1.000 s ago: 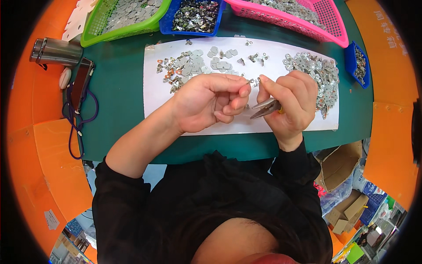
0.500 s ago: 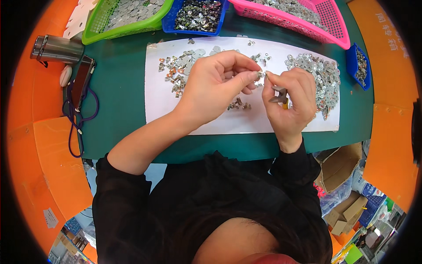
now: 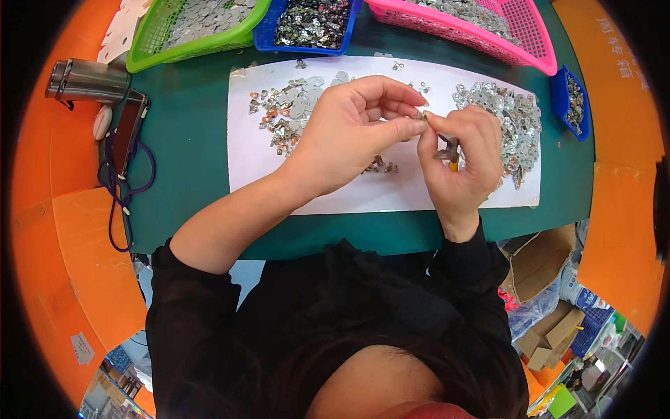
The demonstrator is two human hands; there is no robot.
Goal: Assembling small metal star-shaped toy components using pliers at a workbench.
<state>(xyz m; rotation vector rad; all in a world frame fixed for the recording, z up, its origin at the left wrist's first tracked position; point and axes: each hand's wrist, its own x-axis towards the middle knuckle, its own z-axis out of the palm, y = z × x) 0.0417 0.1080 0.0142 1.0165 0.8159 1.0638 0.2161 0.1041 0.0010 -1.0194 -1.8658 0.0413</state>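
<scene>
Above the white sheet (image 3: 272,192), my left hand (image 3: 352,133) pinches a tiny metal part (image 3: 421,115) between thumb and fingertips. My right hand (image 3: 464,150) meets it there, with thumb and index finger at the same part. Pliers (image 3: 448,149) with grey jaws and a bit of yellow handle are tucked in the right palm, held by the curled fingers. Left of my hands lies a scatter of flat grey plates and small silver and copper-coloured pieces (image 3: 283,112). A pile of silver metal parts (image 3: 513,126) spreads to the right. Several small pieces (image 3: 380,166) lie below my left hand.
Along the far edge stand a green basket (image 3: 202,52), a blue tray (image 3: 300,49) and a pink basket (image 3: 474,45), all holding metal parts. A small blue tray (image 3: 569,105) is at the right. A steel flask (image 3: 91,80) and a phone (image 3: 129,133) with a purple cord lie left.
My left fingertips have shifted slightly right and closed in on the small part, against my right fingertips. The pliers stay in my right palm.
</scene>
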